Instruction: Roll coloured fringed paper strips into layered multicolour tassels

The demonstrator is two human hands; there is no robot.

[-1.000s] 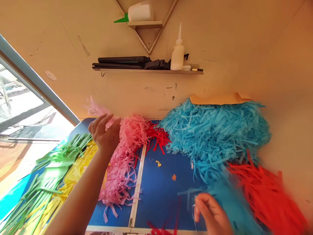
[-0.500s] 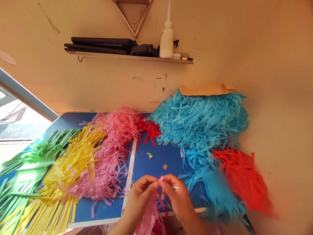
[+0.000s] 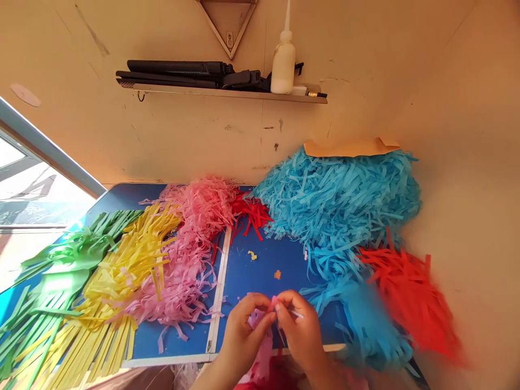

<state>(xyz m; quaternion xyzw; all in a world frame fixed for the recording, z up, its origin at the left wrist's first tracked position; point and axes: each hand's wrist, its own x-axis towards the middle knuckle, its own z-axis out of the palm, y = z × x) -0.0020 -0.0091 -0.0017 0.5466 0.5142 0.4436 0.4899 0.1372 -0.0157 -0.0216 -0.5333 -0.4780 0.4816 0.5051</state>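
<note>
Above the near edge of the blue table, both hands meet at the top of a pink tissue paper fringe [image 3: 262, 352]. My left hand [image 3: 248, 325] pinches its upper end between thumb and fingertips. From the other side, my right hand [image 3: 298, 327] pinches the same pink end, and a thin white stick [image 3: 296, 313] shows between its fingers. The fringe's strips hang down below the hands, over the table edge. How the stick and the paper join is hidden by the fingers.
The blue table [image 3: 264, 281] carries green [image 3: 60, 276], yellow [image 3: 125, 265] and pink fringes [image 3: 182, 271] at left, blue [image 3: 345, 200] and red ones [image 3: 410, 287] at right. Against the wall, a shelf [image 3: 227, 93] holds a nozzle bottle [image 3: 283, 65] and a black hair straightener [image 3: 174, 70].
The view has shifted slightly, so the scene sits further right. Both hands stay together at the pink end; the fingers have turned a little, and less of the pink tip shows.
</note>
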